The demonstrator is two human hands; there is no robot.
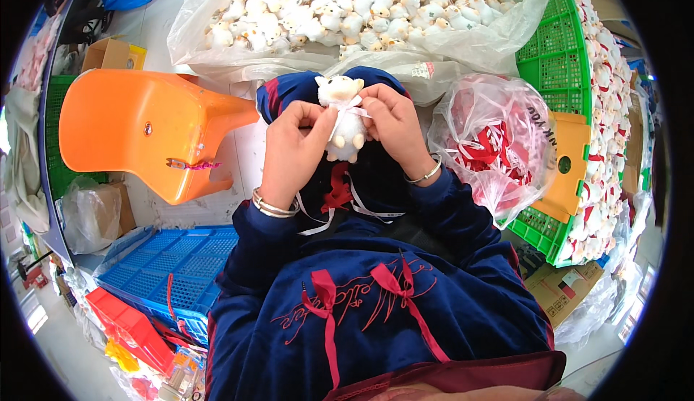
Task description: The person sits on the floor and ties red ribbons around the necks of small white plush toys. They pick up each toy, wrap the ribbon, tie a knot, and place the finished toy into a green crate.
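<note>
A small white plush animal (347,132) with cream paws and ears hangs upright above my lap, between my two hands. Around its neck lies a thin white ribbon (348,106), crossed at the front. My left hand (295,148) is closed at the toy's left side, with thumb and finger pinched on the ribbon. From the other side, my right hand (396,122) pinches the ribbon near the neck. The fingers behind the toy are partly hidden. Across my lap lie a red ribbon piece (337,190) and loose white ribbons (372,213).
Beyond my knees, a large clear plastic bag (195,32) holds many similar plush toys. An orange chair (137,126) stands left, above a blue crate (173,256). At right sit a plastic bag of red and white ribbons (491,148) and green crates (553,61) beside more toys.
</note>
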